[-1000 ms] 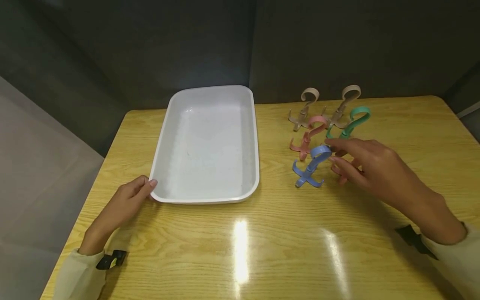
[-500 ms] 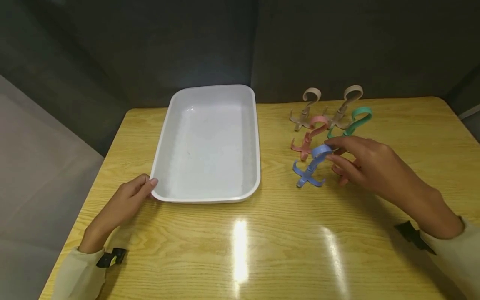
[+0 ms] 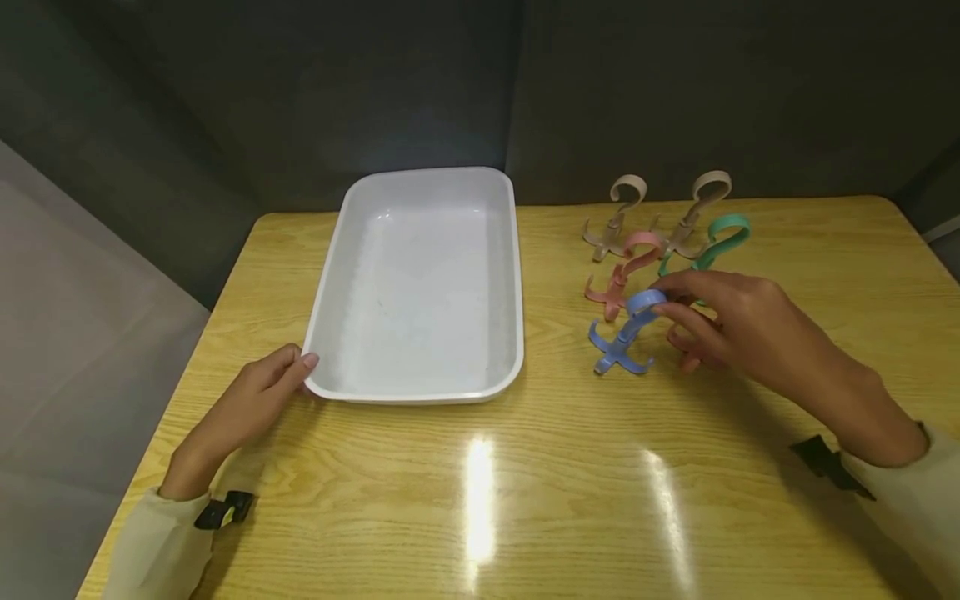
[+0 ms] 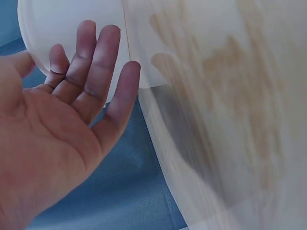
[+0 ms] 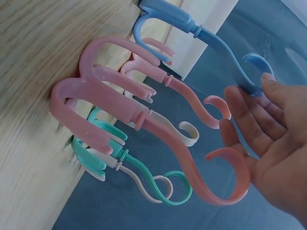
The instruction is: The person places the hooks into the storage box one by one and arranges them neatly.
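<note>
Four-pronged hanger hooks stand on the table at the right in the head view. My right hand [image 3: 750,325] pinches the curled top of the blue hook [image 3: 619,346] between thumb and fingers, and the prongs are down at the tabletop. Under that hand is a pink hook [image 3: 687,348], partly hidden, its curl close to the palm in the right wrist view. At the white tray [image 3: 420,397], my left hand [image 3: 255,404] grips the near left corner, thumb on the rim and fingers beneath. The left wrist view shows those fingers [image 4: 105,62] spread loosely under the tray.
Another pink hook [image 3: 615,287] stands behind the blue one. Beyond it are a green hook [image 3: 722,247] and two beige hooks, one left [image 3: 613,229] and one right [image 3: 688,225]. A dark curtain [image 3: 390,83] hangs right behind the wooden table [image 3: 375,500].
My right fingers have come in from just beside the blue hook's curl and now pinch it. The left hand keeps its grip on the tray. The head view has shifted slightly.
</note>
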Action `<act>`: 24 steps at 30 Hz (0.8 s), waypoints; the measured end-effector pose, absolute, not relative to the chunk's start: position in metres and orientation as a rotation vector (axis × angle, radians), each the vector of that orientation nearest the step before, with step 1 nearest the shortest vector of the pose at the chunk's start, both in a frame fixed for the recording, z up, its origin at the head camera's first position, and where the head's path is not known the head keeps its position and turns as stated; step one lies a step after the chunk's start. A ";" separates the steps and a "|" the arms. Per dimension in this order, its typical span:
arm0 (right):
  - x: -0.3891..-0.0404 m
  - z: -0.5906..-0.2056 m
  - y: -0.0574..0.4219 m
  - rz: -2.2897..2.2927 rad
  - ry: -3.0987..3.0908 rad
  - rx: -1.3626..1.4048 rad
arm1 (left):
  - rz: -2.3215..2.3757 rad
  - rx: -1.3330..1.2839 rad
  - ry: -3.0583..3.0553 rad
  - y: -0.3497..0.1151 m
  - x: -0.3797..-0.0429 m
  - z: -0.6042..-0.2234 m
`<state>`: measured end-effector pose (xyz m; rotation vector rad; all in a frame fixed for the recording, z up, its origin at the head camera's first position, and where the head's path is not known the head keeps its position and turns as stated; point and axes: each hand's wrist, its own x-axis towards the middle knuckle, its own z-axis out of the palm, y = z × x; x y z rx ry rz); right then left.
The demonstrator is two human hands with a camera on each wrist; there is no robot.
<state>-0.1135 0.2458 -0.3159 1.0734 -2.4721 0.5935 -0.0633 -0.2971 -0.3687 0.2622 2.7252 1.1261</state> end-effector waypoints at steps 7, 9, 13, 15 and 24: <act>-0.112 -0.311 0.242 0.584 -2.520 1.045 | 1.130 0.256 2.716 -0.297 -0.064 -0.369; -0.113 -0.311 0.242 0.594 -2.519 1.048 | 1.128 0.258 2.716 -0.297 -0.064 -0.369; -0.115 -0.310 0.241 0.594 -2.495 1.060 | 1.125 0.262 2.722 -0.297 -0.064 -0.368; -0.115 -0.308 0.241 0.605 -2.497 1.064 | 1.125 0.264 2.724 -0.297 -0.064 -0.368; -0.123 -0.299 0.236 0.598 -2.431 1.128 | 1.128 0.250 2.705 -0.296 -0.064 -0.366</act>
